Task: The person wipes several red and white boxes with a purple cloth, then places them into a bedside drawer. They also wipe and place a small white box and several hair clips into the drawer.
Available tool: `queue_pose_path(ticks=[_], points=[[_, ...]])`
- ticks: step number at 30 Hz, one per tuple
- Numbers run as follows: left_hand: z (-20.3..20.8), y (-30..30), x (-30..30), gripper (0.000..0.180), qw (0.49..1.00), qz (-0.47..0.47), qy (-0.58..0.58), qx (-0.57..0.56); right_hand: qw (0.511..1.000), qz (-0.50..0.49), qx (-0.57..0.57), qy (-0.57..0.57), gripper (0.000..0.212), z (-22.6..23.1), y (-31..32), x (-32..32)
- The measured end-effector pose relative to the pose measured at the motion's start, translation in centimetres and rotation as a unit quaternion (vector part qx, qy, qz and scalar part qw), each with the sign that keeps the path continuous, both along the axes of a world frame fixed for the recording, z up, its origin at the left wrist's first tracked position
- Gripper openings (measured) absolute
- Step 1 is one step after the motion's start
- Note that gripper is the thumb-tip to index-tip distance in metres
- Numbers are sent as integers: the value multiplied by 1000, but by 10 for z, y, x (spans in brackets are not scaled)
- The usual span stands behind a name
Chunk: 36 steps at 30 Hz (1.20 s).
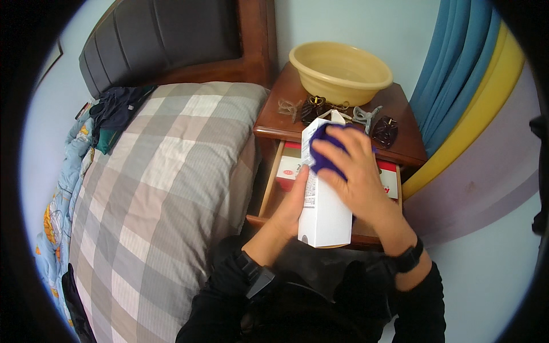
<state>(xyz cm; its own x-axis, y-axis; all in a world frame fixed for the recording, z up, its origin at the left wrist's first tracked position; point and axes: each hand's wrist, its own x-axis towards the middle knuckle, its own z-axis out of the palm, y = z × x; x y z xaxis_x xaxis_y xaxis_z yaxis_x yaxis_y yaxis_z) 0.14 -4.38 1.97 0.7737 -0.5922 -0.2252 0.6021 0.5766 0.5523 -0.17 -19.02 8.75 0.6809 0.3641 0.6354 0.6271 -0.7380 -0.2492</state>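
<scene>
A tall white cardboard box [325,214] is held up over an open drawer [273,197]. My left hand [290,207] grips the box by its left side, low down. In my right hand [360,174] is a dark purple cloth [327,143], pressed against the upper part of the box; the fingers are bent over it and a little blurred. A flap stands up at the box's far end. Inside the drawer lie red and white packages [289,167], partly hidden by the box and my hands.
The drawer belongs to a brown wooden nightstand [274,120]. On its top stand a yellow plastic basin [343,71] and several hair claw clips [366,117]. A bed with a checked cover [166,188] is at the left; blue and yellow curtains [457,74] hang at the right.
</scene>
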Motion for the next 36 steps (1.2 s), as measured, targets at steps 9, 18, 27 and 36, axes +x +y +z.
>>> queue_pose_path(ticks=[9, 18, 27, 36], points=[[-8, 14, 14, 71, 983, -28, 3, -181, 998, 65, 11, 13, 39, -16, 22, -51], [13, 24, 26, 55, 995, 26, -65, 67, 954, 19, 268, 129, 23, -37, -26, -89], [36, 37, 50, 80, 816, -81, -433, 375, 752, -145, 619, 172, 33, -82, -76, -68], [3, 11, 46, 92, 472, -196, -697, 503, 654, -102, 723, 196, 34, -84, -88, -69]])
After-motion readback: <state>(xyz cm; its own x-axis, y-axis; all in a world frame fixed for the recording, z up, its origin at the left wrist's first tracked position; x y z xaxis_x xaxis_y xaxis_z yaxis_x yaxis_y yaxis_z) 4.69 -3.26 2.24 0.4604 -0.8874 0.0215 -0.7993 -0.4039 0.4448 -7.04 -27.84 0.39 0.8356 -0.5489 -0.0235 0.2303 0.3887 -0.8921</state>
